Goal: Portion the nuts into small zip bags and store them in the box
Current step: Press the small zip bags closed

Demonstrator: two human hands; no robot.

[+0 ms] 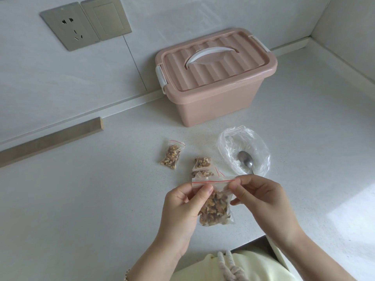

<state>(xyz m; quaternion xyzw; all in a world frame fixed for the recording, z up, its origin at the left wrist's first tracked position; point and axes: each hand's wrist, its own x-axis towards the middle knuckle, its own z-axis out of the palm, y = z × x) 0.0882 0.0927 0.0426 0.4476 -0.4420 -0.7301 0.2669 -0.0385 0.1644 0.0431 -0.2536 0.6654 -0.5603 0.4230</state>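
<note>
A small clear zip bag (215, 207) with a red stripe hangs above the counter, filled with walnut pieces. My left hand (182, 207) pinches its top left corner, and my right hand (261, 197) pinches the top right end of the seal. Two more filled zip bags lie on the counter: one (171, 156) to the left, another (203, 166) just beyond my fingers. The pink lidded box (215, 78) with a white handle stands shut at the back.
A large crumpled clear plastic bag (243, 149) lies right of the small bags with a metal spoon (246, 160) in it. A wooden strip (50, 140) lies along the wall at left. Wall sockets (71, 27) are above. The counter edge (249, 241) is near my body.
</note>
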